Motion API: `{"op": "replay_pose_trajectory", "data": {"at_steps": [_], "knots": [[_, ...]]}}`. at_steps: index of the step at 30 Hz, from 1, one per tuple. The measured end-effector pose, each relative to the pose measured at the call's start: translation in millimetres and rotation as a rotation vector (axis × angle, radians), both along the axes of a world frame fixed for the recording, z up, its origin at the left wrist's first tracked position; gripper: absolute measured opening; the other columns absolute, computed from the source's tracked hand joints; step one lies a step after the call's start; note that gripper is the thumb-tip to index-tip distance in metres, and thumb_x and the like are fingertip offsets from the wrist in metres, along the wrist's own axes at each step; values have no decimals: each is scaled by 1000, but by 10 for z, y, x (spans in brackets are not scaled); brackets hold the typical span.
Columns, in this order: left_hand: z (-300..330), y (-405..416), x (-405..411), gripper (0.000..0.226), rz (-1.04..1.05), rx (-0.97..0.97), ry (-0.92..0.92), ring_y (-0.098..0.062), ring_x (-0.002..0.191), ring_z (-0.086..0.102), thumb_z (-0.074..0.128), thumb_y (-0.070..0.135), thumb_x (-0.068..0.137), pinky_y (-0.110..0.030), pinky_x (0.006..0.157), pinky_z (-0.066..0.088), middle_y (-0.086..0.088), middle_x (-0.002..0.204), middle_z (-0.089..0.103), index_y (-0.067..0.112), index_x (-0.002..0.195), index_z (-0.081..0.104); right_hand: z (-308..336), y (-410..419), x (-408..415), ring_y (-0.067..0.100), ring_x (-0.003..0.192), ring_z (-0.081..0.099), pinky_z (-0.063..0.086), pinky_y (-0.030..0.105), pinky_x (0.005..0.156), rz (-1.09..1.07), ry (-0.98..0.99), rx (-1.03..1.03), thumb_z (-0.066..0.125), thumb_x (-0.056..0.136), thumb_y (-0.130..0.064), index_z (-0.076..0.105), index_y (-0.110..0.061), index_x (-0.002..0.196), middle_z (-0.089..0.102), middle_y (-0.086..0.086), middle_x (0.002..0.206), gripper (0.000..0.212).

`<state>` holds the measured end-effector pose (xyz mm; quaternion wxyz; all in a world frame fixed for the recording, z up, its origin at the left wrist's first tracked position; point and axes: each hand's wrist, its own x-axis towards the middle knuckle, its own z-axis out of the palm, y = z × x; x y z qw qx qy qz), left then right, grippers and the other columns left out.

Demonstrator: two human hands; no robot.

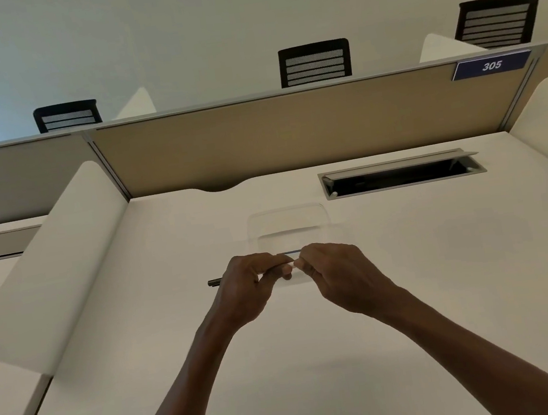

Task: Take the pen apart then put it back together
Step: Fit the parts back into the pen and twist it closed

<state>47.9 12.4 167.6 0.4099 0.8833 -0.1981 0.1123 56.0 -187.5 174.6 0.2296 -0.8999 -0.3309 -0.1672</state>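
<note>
Both hands, left hand (pixel 241 289) and right hand (pixel 334 270), pinched the pen (pixel 213 282) with closed fingers above the worktop (pixel 410 259); a straight, coaxial pull seemed best.

The pen (pixel 216 282) sits at the centre of the frame, lying level, held up off the desk. Its dark end juts out left; a lighter stretch shows midway, the rest hidden.

An open-plan office or study room; numbered partition sign (pixel 491 65), white desk (pixel 410 259), mesh chairs (pixel 315 63) beyond.
</note>
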Motion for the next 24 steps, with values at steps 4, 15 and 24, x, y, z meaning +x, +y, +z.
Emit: {"op": "replay_pose_trajectory", "data": {"at_steps": [4,15,24], "knots": [[8,-27,-23,10,9,-32,-35,5,64,57,68,16,89,-6,61,34,17,74,71,17,91,78,10,79,0,14,46,34,27,29,48,-68,218,130,39,100,-30,38,-21,66,37,-8,50,35],[4,2,20,15,18,15,-24,-9,73,63,63,20,91,-34,66,51,14,78,72,21,94,78,141,147,49,10,43,35,31,25,47,-156,840,383,39,99,-38,47,-23,54,43,-9,48,48],[120,43,67,17,-65,27,39,-1,54,51,65,9,92,-8,54,33,14,73,71,19,95,78,88,-56,83,21,43,42,34,34,40,60,-38,-162,31,100,-37,49,-15,78,52,-2,60,36]]}}
